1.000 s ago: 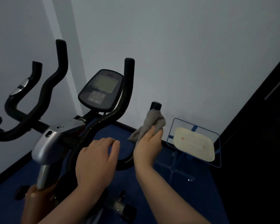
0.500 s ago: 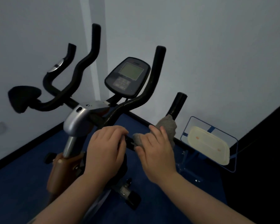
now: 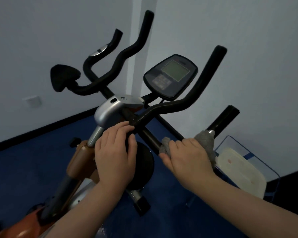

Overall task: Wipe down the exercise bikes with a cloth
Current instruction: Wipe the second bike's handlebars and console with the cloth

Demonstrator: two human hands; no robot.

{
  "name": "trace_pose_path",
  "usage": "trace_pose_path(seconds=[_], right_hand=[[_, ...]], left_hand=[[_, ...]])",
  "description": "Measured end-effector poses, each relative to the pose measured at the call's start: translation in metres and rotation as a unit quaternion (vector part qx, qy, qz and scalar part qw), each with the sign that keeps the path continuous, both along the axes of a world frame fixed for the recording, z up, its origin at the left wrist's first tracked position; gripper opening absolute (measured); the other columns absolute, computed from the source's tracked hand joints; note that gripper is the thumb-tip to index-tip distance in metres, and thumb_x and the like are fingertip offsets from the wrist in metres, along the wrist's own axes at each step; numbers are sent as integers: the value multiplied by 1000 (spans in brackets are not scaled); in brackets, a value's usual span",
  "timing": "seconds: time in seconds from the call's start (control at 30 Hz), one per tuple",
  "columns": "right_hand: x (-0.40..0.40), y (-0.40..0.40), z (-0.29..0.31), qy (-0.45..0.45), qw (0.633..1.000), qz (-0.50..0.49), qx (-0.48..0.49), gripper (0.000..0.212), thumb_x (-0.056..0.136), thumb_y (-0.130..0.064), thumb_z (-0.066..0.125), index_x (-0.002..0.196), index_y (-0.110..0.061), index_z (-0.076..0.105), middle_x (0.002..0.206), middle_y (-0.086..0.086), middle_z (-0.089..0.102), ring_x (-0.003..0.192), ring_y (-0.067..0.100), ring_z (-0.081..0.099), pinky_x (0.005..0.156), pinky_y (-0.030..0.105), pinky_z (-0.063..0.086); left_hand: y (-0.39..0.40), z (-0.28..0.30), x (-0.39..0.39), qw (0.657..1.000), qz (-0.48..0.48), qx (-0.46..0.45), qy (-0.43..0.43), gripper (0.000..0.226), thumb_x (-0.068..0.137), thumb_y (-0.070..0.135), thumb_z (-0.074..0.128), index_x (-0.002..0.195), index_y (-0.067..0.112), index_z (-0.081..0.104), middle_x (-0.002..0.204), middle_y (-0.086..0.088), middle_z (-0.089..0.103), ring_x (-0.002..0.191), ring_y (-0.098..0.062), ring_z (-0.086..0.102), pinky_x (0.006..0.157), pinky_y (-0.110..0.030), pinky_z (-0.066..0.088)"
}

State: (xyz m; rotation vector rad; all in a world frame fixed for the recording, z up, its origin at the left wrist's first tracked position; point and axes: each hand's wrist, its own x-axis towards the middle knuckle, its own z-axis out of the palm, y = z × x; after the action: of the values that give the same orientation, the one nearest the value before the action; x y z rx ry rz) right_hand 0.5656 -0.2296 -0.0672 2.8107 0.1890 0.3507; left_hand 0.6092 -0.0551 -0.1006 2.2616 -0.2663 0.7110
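A grey cloth (image 3: 205, 141) wraps the exercise bike's lower right handlebar (image 3: 220, 122), whose bar climbs up and away from the gripping right hand (image 3: 187, 157), while the left hand (image 3: 115, 152) clasps the bar's inner end near the stem.

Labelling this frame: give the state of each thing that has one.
Grey wiping cloth: wrapped round black right handlebar.
Right hand: grip on cloth.
Left hand: grips handlebar near silver stem cover.
Oval console screen: blank.
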Motion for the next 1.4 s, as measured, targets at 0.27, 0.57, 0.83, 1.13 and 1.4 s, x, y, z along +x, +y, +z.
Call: trace_pose_path(seconds=[0.27,0.57,0.83,1.13,1.4], right_hand=[[20,6,5,117,989,79,-53,95,75,-27,-30,120,-13,52,90,5,60,60,19,41,49,31,23],[55,13,0,151,985,80,13,45,91,-13,49,132,-12,32,106,6,59,82,26,60,52,32,32],[70,29,-7,125,978,13,165,35,101,-31,27,122,-12,48,114,8,61,95,28,59,62,33,29],[15,-6,2,116,972,146,146,54,100,-42,32,149,-26,16,135,-3,43,90,19,60,65,31,46],[32,-25,47,144,902,159,374,32,90,-13,61,114,-34,68,104,-16,58,100,-1,56,86,17,45]], left_hand=[[-4,-8,4,997,37,-66,3,18,93,29,45,106,29,58,119,15,58,106,8,41,88,-14,25],[-5,-10,5,995,61,-75,6,19,93,32,45,106,26,59,117,11,60,108,-4,51,93,-24,32],[-4,-9,4,994,76,-76,15,17,92,36,43,103,31,56,109,24,51,99,7,41,87,-25,31],[-1,-9,2,996,48,-72,38,15,93,37,40,99,34,54,108,19,58,97,5,45,87,-23,28],[2,-12,5,986,-9,-165,40,14,89,39,46,102,45,50,114,25,54,108,2,52,90,-34,43]])
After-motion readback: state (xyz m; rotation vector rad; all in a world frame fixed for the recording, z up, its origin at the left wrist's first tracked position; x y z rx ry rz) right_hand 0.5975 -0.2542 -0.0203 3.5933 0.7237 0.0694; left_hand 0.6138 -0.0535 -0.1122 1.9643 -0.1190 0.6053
